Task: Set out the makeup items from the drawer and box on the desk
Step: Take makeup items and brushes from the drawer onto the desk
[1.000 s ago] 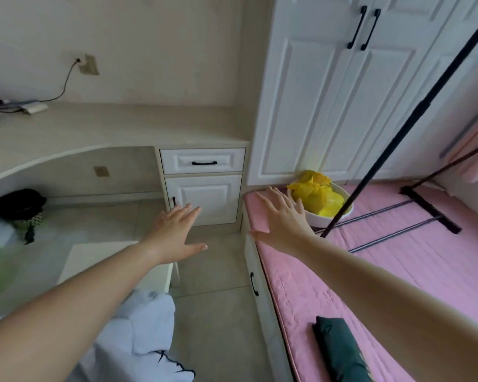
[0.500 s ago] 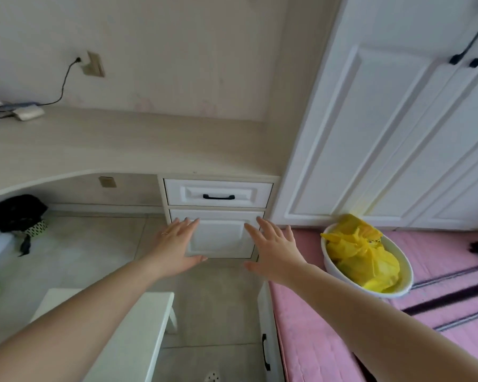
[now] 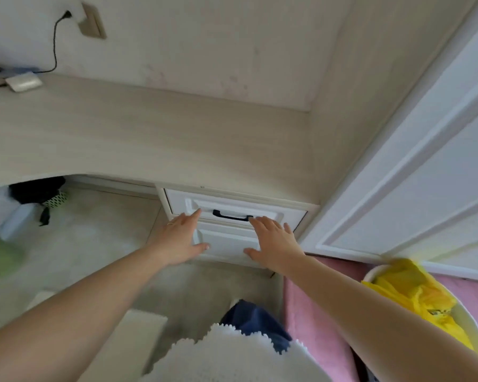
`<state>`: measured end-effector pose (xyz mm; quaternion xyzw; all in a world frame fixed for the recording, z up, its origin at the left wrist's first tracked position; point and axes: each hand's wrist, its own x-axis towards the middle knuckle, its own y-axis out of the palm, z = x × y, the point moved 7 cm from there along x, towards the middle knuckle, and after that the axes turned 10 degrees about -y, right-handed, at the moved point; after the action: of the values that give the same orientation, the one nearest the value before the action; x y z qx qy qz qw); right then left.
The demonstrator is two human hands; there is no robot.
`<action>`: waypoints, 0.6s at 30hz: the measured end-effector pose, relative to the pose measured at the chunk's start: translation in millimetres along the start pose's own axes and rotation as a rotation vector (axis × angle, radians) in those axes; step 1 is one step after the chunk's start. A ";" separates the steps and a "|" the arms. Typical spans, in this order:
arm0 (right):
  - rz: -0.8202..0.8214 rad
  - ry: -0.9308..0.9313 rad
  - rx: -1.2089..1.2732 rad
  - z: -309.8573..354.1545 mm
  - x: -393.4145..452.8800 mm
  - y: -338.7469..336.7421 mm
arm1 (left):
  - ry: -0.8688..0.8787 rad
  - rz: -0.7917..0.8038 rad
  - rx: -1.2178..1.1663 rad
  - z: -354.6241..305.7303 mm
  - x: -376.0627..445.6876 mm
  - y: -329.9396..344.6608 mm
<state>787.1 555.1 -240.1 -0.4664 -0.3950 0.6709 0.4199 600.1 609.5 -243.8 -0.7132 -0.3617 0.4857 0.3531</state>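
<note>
Pale wooden desk (image 3: 149, 133) bare | our left hand (image 3: 181, 241), right hand (image 3: 273, 244) both spread, holding nothing | white panelled drawer (image 3: 262, 209) looks rigid, we'd pull its black bar handle (image 3: 232, 216)

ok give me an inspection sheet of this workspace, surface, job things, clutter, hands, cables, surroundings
surface: pale wood-grain desk, mostly bare, curved front edge
job's things: top drawer closed, black handle not gripped; no makeup items or box seen
clutter: flat pale device at the desk's far left
grippers: left hand open, fingertips reaching the drawer front; right hand open, fingers just under the handle; contact cannot be told
cables: black cable from the wall socket down to the desk
surroundings: white wardrobe door right; white tub with yellow bag on pink mat; black bundle under the desk
</note>
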 end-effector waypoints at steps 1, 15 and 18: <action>0.023 -0.014 0.016 -5.9 11.8 2.4 | -0.025 0.024 -0.022 -0.5 9.5 2.2; 0.265 -0.049 0.135 -48.6 107.7 33.5 | 0.060 0.272 0.026 -11.5 109.8 14.3; 0.267 0.030 0.161 -51.2 118.1 48.0 | 0.173 0.328 0.140 -10.3 133.6 24.4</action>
<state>801.7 656.1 -332.1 -0.4897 -0.2679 0.7432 0.3690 649.7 710.7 -320.2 -0.7752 -0.1743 0.4977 0.3478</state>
